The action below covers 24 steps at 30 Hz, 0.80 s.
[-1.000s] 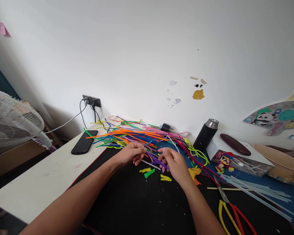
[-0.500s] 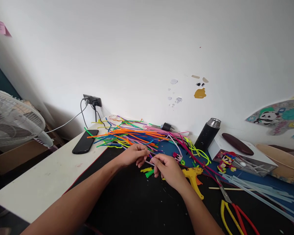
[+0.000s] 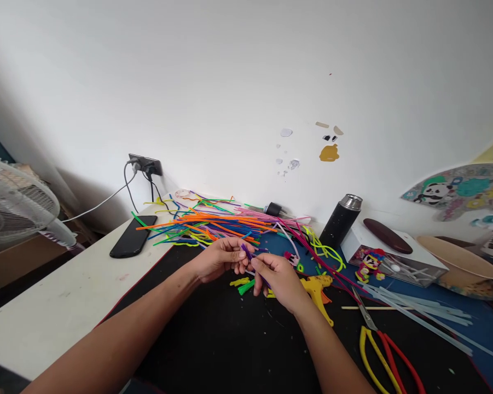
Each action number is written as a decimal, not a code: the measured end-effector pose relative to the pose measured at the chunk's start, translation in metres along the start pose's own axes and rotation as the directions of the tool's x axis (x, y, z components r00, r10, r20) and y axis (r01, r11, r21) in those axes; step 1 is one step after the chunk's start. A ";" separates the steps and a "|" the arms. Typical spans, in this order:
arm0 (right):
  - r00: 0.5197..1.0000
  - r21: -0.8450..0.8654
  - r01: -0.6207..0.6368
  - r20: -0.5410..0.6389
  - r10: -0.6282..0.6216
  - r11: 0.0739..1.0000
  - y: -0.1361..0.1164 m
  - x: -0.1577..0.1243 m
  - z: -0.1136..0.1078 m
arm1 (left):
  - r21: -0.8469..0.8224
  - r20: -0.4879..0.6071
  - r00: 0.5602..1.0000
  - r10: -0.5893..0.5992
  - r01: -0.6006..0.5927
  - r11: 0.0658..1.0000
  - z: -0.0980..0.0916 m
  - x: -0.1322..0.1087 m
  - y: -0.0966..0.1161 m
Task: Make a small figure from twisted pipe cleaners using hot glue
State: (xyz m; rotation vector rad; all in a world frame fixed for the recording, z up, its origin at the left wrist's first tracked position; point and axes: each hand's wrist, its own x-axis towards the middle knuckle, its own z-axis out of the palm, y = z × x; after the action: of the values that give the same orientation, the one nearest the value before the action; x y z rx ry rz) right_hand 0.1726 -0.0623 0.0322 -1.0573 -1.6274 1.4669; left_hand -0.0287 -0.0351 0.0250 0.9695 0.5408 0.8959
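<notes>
My left hand (image 3: 219, 258) and my right hand (image 3: 277, 279) meet over a black mat (image 3: 230, 339), fingers pinched together on a purple pipe cleaner (image 3: 247, 251) between them. A big heap of coloured pipe cleaners (image 3: 213, 224) lies just beyond the hands. Short yellow and green pipe cleaner pieces (image 3: 243, 284) rest on the mat under the hands. A yellow glue gun (image 3: 320, 290) lies right of my right hand.
A black phone (image 3: 133, 243) lies on the white table (image 3: 57, 312) at left, near a wall socket (image 3: 144, 164). A fan (image 3: 16, 202) stands far left. A black flask (image 3: 340, 221), a box (image 3: 394, 257), clear glue sticks (image 3: 418, 314) and red-yellow scissors (image 3: 377, 345) are at right.
My right hand moved left toward my left hand and closed on the purple pipe cleaner, uncovering the glue gun. The view shifted slightly to the right.
</notes>
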 end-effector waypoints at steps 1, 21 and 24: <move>1.000 0.011 0.000 0.004 0.000 1.000 0.000 0.000 0.000 | -0.009 0.001 1.000 0.000 0.000 1.000 -0.001 0.000 0.000; 0.999 0.002 -0.027 -0.042 0.027 1.000 0.002 0.004 -0.003 | -0.024 -0.155 0.984 0.089 -0.094 0.995 -0.003 0.004 -0.001; 0.999 -0.023 -0.022 -0.043 0.021 0.999 0.001 0.004 -0.004 | -0.055 -0.147 0.987 0.061 -0.069 0.996 -0.003 0.004 -0.002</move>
State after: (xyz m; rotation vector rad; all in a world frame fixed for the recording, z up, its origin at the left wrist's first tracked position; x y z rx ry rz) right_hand 0.1748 -0.0566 0.0317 -1.1151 -1.6117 1.4325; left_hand -0.0284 -0.0311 0.0221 0.8763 0.6054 1.0414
